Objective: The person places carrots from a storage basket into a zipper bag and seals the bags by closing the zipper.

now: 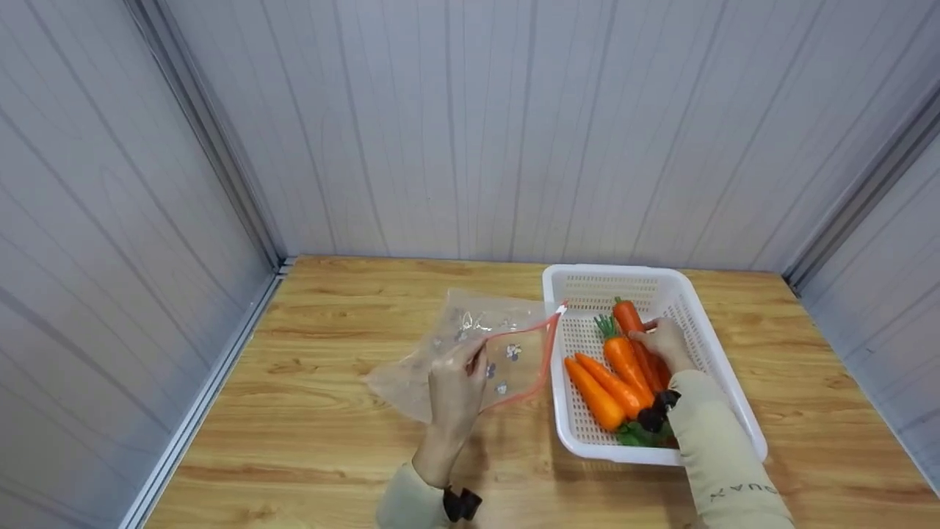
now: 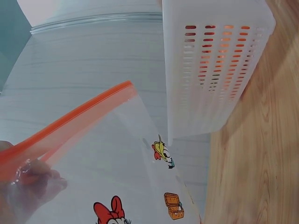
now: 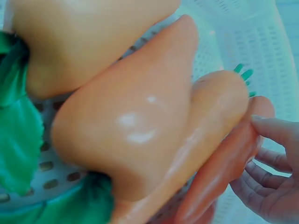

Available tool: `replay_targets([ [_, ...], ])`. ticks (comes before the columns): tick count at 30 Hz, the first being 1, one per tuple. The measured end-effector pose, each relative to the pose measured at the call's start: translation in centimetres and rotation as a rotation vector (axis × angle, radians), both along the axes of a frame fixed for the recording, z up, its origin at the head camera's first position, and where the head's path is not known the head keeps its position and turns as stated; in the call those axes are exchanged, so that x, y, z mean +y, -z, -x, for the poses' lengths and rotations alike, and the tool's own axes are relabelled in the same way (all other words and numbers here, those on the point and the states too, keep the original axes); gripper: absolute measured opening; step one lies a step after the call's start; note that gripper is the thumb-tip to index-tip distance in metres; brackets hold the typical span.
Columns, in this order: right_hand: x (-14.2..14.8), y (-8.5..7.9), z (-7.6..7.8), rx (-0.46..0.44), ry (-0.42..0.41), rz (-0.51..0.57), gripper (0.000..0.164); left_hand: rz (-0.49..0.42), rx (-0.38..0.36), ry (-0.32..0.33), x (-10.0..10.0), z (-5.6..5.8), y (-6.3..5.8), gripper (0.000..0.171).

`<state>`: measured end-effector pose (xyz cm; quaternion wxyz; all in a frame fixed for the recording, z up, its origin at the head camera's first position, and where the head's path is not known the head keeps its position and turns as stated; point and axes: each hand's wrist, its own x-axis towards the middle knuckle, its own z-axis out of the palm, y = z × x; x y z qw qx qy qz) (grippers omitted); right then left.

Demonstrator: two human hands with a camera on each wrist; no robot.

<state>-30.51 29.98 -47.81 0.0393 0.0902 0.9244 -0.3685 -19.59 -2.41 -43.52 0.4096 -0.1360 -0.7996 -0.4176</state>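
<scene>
My left hand (image 1: 457, 386) pinches the red-edged mouth of a clear zip bag (image 1: 411, 375), holding it partly spread above the table. Cartoon figures are printed on the bag, and its orange strip (image 2: 88, 109) slants upward in the left wrist view. Inside a white perforated basket (image 1: 624, 270) my right hand (image 1: 670, 345) grips a dark orange carrot (image 1: 628, 317) near its thick end. In the right wrist view the thumb lies on that carrot (image 3: 229, 161), with the fingers around its far side. Beside it lies a lighter carrot (image 1: 623, 356) with a green tuft.
Two more orange carrots (image 1: 596, 397) lie at the basket's left, with green leaves (image 1: 637, 435) near its front. The basket stands on the right of a wooden table (image 1: 308, 441). Pale panel walls (image 1: 440, 147) enclose the back and sides.
</scene>
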Motion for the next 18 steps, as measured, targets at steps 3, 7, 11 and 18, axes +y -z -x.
replay_targets([
  [3, 0.4, 0.1, 1.1, -0.029, -0.015, 0.028, 0.044, -0.002, -0.005, -0.006, 0.0, 0.0, -0.1, 0.012],
  [7, 0.1, -0.8, 1.5, -0.004, -0.020, 0.032, 0.045, -0.008, -0.003, 0.003, 0.0, 0.0, -0.1, 0.011],
  [11, -0.1, -1.8, 1.4, 0.039, -0.059, -0.004, 0.045, -0.014, 0.004, 0.021, 0.0, 0.0, -0.1, 0.011],
  [18, -0.9, -3.3, 0.7, 0.111, -0.117, -0.006, 0.046, 0.004, -0.005, 0.000, 0.1, 0.0, -0.1, 0.011],
])
